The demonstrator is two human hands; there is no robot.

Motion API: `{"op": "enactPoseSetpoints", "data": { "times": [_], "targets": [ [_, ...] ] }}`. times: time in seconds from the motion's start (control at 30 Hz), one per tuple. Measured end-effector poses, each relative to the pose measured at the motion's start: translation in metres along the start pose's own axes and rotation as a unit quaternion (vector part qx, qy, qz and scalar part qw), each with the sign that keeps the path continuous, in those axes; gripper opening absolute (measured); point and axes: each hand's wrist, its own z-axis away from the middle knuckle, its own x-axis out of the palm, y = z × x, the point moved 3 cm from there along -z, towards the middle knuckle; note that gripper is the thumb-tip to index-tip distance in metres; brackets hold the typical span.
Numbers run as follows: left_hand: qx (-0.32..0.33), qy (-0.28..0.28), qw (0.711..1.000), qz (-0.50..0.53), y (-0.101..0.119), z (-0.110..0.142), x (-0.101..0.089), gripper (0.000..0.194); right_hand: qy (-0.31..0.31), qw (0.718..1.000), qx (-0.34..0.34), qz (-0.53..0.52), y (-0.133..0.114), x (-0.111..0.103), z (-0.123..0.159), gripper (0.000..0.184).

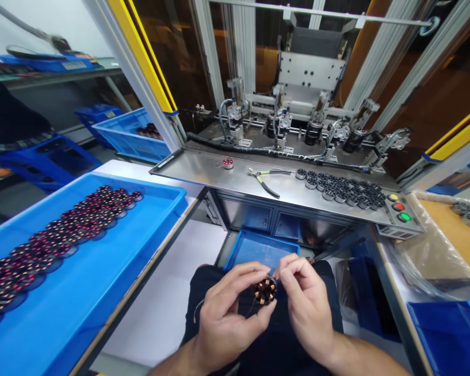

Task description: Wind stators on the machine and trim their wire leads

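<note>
Between the thumb and fingers of my left hand [233,308] is a round motor stator [265,290] with copper windings on a black core, held above my lap. My right hand [307,303] is close at its right side, thumb and fingertips pinched together. Whatever lies in that pinch, perhaps a thin wire end, is too small to make out. A fine loose wire trails to the left of my left hand. On the metal ledge in front lie cutting pliers [267,178] with black and yellow-green handles, and a single red-wound stator [227,163].
Several black stator cores [342,189] crowd the ledge's right part, beside a button box [401,211]. To the left, a blue tray [149,209] holds rows of wound stators [62,230]. Behind the ledge stands a winding machine [311,73]. A plastic-lined carton [434,250] is at right.
</note>
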Motion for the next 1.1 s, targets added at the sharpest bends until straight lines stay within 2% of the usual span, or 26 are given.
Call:
{"op": "enactPoseSetpoints", "data": {
  "times": [0.1,0.17,0.23,0.27,0.33,0.47,0.63,0.7,0.87,1.0,1.1],
  "targets": [
    [-0.036,0.03,0.997,0.059,0.0,-0.004,-0.001,0.048,-0.025,0.998,0.013,-0.055,0.006,0.002,0.002,0.019],
    [-0.061,0.042,0.993,0.088,0.0,-0.006,-0.003,0.046,-0.061,0.995,0.012,-0.079,0.008,0.003,0.005,0.026],
    [-0.074,0.048,0.991,0.098,-0.001,-0.007,-0.005,0.044,-0.083,0.994,0.009,-0.071,0.008,0.002,0.007,0.032],
    [-0.076,0.048,0.991,0.099,-0.001,-0.008,-0.006,0.043,-0.082,0.995,0.005,-0.059,0.008,0.001,0.008,0.026],
    [-0.071,0.046,0.992,0.098,0.0,-0.008,-0.008,0.043,-0.067,0.997,-0.009,-0.037,0.006,-0.001,0.008,0.017],
    [-0.052,0.04,0.995,0.081,0.004,-0.007,-0.009,0.045,-0.037,0.999,-0.03,-0.011,-0.001,-0.004,0.009,0.02],
    [-0.029,0.028,0.998,0.048,0.01,-0.007,-0.008,0.045,-0.072,0.997,-0.03,0.005,-0.01,-0.002,0.008,0.016],
    [-0.026,0.022,0.998,0.049,0.01,-0.007,-0.008,0.046,-0.079,0.995,-0.052,0.025,-0.014,-0.002,0.008,0.016],
    [-0.019,0.013,0.999,0.047,0.013,-0.008,-0.005,0.048,-0.052,0.99,-0.108,0.071,-0.024,-0.005,0.011,0.016],
    [-0.03,0.008,0.996,0.085,0.016,-0.013,-0.004,0.05,-0.11,0.977,-0.151,0.104,-0.03,-0.007,0.01,0.008],
    [-0.048,-0.009,0.992,0.115,0.017,-0.014,-0.004,0.053,-0.124,0.965,-0.186,0.137,-0.031,-0.009,0.007,0.022]
  ]
}}
